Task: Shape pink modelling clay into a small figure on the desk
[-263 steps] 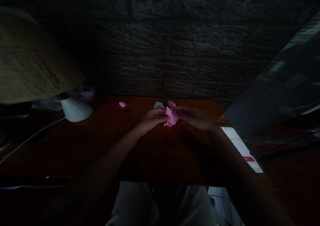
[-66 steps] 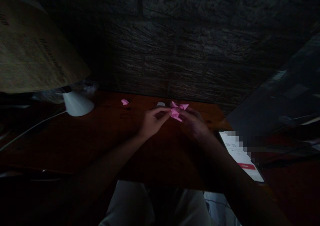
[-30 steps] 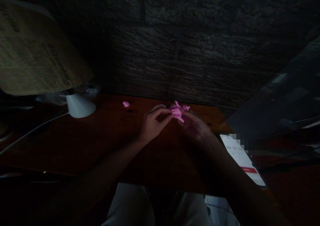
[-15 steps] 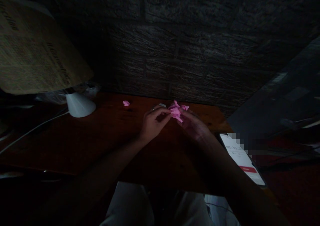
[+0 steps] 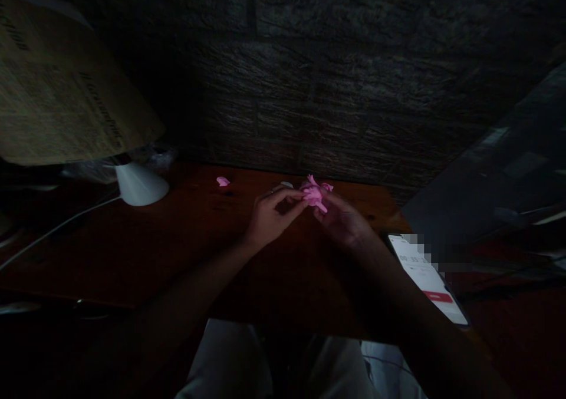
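Observation:
A bright pink, soft-looking piece [image 5: 313, 195] with several short prongs, like modelling clay, is held between both hands above the table. My left hand [image 5: 270, 215] pinches its left side between thumb and fingertips; a ring shows on one finger. From the right, my right hand [image 5: 342, 217] grips the same piece, its thumb on top and fingers curled beneath. Part of the pink piece is hidden by the fingers. Farther left on the table lies a smaller pink lump [image 5: 223, 181]. Just behind my left hand shows a small pale object [image 5: 287, 184], mostly covered.
A lamp with a newsprint shade [image 5: 75, 86] and white base [image 5: 140, 185] stands at the left, its white cord [image 5: 59, 229] trailing. At the right edge of the wooden table [image 5: 190, 228] lies a phone [image 5: 427, 278] with its screen lit. A dark stone-textured wall [image 5: 283, 75] rises behind.
The pink piece has turned slightly in my fingers, its lower prong now pointing more to the right. My left fingertips have shifted a little right. The smaller lump stays put.

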Tool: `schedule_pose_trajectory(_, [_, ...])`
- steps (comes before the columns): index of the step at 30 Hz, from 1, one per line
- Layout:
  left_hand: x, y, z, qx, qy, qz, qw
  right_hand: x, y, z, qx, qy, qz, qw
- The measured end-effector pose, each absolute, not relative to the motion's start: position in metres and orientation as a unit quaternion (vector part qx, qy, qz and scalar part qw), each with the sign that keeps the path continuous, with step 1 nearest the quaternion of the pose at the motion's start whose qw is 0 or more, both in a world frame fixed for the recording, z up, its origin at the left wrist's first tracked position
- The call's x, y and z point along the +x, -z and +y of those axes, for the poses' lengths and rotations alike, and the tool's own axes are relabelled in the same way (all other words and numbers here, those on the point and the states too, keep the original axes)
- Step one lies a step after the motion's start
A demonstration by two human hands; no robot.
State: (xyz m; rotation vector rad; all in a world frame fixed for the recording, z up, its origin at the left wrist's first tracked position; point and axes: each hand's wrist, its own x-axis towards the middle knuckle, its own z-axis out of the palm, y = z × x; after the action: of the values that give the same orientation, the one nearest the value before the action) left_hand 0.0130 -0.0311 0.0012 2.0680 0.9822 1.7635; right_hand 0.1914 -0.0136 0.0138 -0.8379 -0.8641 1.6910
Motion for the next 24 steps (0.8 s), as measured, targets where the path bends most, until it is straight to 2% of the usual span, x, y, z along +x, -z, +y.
schedule_pose_trajectory(7, [0.0036, -0.0085, -0.0253, 0.654, -0.635, 0.376, 0.167, 0.1966, -0.0123, -0.0103, -0.342, -0.738, -0.302, 0.497])
schedule_pose_trajectory(24, [0.0072, -0.0072, -0.0273, 0.726, -0.595, 0.308, 0.153, 0.1905, -0.0148, -0.0146, -0.338, -0.767, -0.271, 0.473])
